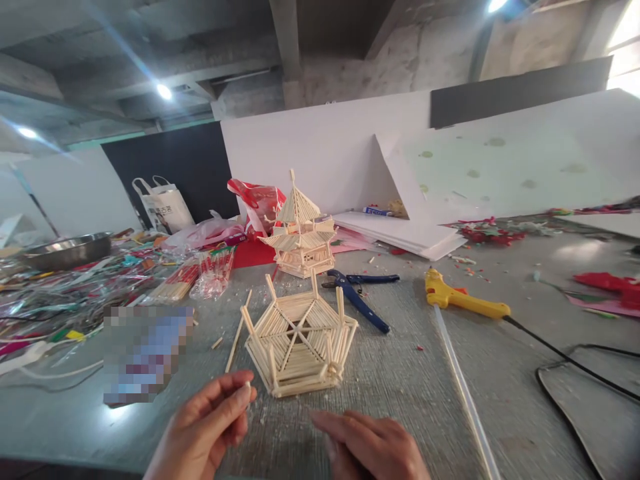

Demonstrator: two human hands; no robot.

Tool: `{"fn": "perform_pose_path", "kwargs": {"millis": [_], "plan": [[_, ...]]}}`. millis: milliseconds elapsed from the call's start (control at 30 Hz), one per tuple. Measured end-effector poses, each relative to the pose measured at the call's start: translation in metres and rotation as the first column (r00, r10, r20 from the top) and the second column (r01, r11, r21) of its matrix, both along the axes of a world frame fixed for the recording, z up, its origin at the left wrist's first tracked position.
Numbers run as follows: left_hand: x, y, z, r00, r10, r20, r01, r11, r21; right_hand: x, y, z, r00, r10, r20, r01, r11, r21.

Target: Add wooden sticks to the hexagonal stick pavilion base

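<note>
A hexagonal base of wooden sticks (299,341) with short upright posts lies on the grey table in front of me. My left hand (205,427) is just below its left side, thumb and fingers pinched on a tiny pale bit at the fingertips. Below the base's right side, my right hand (373,448) rests knuckles-up on the table, fingers curled, nothing visible in it. Beyond the base stands a finished stick pagoda (301,230). A loose stick (237,333) lies left of the base.
Blue-handled pliers (359,293) and a yellow glue gun (463,299) with a black cord lie to the right. A clear glue rod (463,387) runs toward me. Packets of sticks (197,277), bags and colourful scraps crowd the left; white boards stand at the back.
</note>
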State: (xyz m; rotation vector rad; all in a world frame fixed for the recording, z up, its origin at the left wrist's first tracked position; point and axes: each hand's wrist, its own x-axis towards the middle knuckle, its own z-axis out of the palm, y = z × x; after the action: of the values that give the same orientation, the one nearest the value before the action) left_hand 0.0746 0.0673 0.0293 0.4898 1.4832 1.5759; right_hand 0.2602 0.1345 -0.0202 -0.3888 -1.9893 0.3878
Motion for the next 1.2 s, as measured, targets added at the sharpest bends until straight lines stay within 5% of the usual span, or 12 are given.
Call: {"fn": "perform_pose_path", "kwargs": {"millis": [167, 400, 700, 1200], "plan": [[0.000, 0.003, 0.003, 0.996, -0.074, 0.054, 0.076, 0.996, -0.046, 0.008, -0.005, 0.015, 0.986, 0.071, 0.152, -0.051, 0.990, -0.135], [0.000, 0.010, 0.008, 0.977, -0.205, 0.057, 0.210, 0.972, -0.106, 0.010, -0.007, 0.018, 0.982, 0.103, 0.161, -0.068, 0.975, -0.213], [-0.001, 0.012, 0.010, 0.971, -0.236, -0.027, 0.229, 0.962, -0.151, 0.003, -0.006, 0.019, 0.976, 0.064, 0.210, -0.006, 0.965, -0.263], [-0.002, 0.009, 0.013, 0.955, -0.295, -0.020, 0.294, 0.955, -0.038, -0.026, -0.004, 0.050, 0.929, -0.078, 0.361, 0.149, 0.973, -0.174]]}}
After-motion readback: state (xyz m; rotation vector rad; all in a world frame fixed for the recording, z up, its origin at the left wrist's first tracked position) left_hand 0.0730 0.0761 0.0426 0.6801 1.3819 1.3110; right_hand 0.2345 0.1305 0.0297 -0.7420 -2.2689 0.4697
